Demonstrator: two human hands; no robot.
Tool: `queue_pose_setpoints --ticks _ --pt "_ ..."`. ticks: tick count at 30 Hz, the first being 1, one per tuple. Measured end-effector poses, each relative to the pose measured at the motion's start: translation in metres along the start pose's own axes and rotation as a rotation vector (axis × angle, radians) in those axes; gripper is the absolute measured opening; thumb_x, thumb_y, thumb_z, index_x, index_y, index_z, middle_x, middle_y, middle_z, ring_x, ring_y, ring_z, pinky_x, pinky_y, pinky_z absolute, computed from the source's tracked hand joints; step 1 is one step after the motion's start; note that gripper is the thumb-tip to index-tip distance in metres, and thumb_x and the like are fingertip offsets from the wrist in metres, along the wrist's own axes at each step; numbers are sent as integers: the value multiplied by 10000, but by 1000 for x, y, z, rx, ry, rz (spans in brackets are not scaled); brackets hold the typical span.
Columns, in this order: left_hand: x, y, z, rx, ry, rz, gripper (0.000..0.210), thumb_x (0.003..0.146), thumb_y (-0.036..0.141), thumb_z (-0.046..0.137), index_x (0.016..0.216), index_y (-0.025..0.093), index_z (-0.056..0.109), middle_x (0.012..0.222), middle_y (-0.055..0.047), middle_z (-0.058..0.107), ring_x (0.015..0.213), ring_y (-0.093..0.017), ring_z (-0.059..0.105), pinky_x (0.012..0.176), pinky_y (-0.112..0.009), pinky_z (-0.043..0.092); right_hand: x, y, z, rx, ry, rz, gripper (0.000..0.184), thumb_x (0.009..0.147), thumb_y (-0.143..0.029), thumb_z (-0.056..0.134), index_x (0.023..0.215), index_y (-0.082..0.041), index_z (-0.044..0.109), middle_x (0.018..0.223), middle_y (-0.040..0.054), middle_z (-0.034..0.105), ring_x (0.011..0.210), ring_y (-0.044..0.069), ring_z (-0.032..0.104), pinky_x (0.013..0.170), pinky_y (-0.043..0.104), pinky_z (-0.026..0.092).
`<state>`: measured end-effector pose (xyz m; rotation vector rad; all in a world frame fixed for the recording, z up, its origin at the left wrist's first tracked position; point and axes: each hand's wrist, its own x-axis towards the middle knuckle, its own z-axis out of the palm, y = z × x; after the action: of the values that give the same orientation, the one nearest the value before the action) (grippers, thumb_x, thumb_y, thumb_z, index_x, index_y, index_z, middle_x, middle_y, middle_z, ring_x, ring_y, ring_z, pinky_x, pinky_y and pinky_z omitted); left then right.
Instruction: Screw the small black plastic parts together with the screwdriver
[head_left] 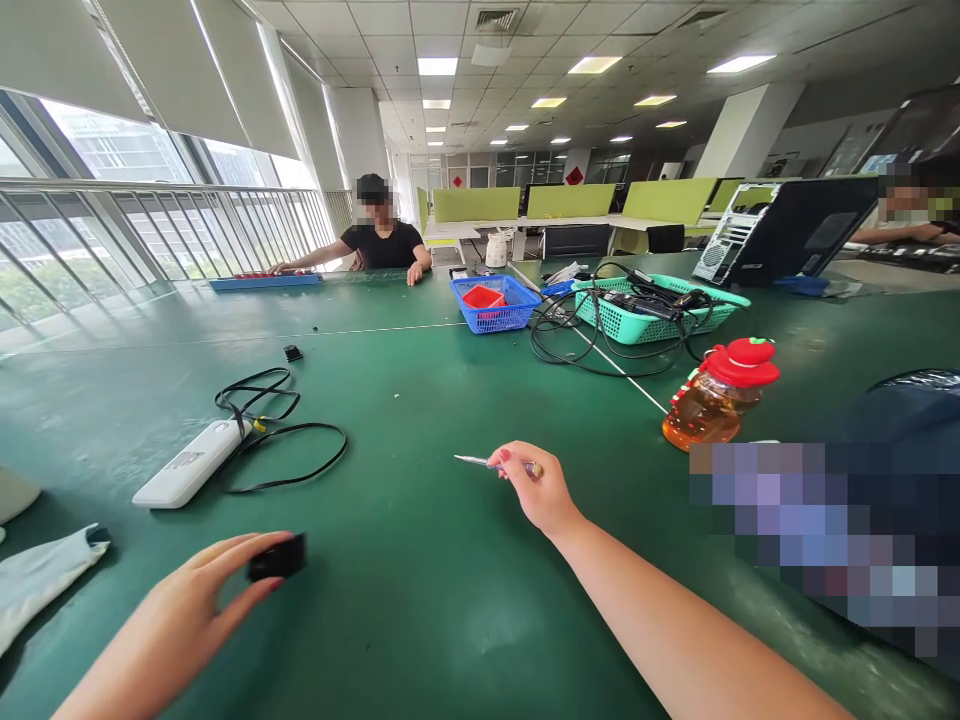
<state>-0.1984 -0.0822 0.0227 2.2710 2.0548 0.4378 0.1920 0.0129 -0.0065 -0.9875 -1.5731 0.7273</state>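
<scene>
At the lower left, my left hand [214,590] grips a small black block [279,558] between thumb and fingers; its exact kind does not show. My right hand [536,482], near the middle of the green table [420,600], is closed around a small screwdriver [472,460]. Its thin silver shaft points left, and part of the handle is hidden by my fingers. Beyond my left hand lies a white power strip [191,465] with a looped black cable [330,460]. Farther off sits another small black piece [292,353].
A blue basket [499,318] holds a red tray; beside it a teal basket [637,330] overflows with black cables. To the right stands a red-capped bottle [705,410]. A light cloth [45,590] lies far left. One person [386,240] sits opposite, another at far right.
</scene>
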Motion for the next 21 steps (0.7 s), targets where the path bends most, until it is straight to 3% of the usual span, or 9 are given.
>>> queue_pose_setpoints --ticks 1,4,6,9,15,21 --pt "10 26 0 -40 -75 43 442 844 585 510 1180 341 664 1190 13 708 1029 -233 685 919 -354 558 0 -1 1 -5 -23 -24 326 911 -439 502 770 -207 682 706 33 639 657 159 586 596 268 453" --pt "44 93 9 -123 -167 284 326 884 423 536 1165 315 661 1193 -13 699 1065 -219 656 953 -344 531 1 -2 1 -79 -71 -72 167 887 -329 548 879 -227 680 801 29 662 713 161 606 650 275 477" --pt "66 124 22 -163 -206 412 294 891 339 550 1164 306 653 1182 -13 698 1077 -208 639 967 -343 516 3 1 -1 -117 -81 -76 146 884 -285 546 929 -239 677 855 30 671 757 166 618 689 284 490" --pt "96 152 47 -198 -206 474 285 886 272 574 1162 287 646 1156 -22 704 1055 -214 634 969 -381 507 8 11 -6 -104 -27 -35 155 894 -300 537 947 -238 668 878 35 663 751 165 619 683 284 501" --pt "121 169 86 -269 -144 388 408 879 215 587 1285 257 563 1200 -45 683 1101 -240 599 1007 -456 475 16 26 -10 -99 39 25 174 882 -313 564 1010 -229 647 910 36 646 778 167 639 701 281 524" --pt "123 154 93 -377 -117 311 517 843 191 612 1347 242 510 1220 -69 658 1194 -247 544 1038 -456 469 9 15 -4 -145 -21 -73 161 898 -226 538 1021 -240 642 929 33 661 806 158 636 726 280 512"
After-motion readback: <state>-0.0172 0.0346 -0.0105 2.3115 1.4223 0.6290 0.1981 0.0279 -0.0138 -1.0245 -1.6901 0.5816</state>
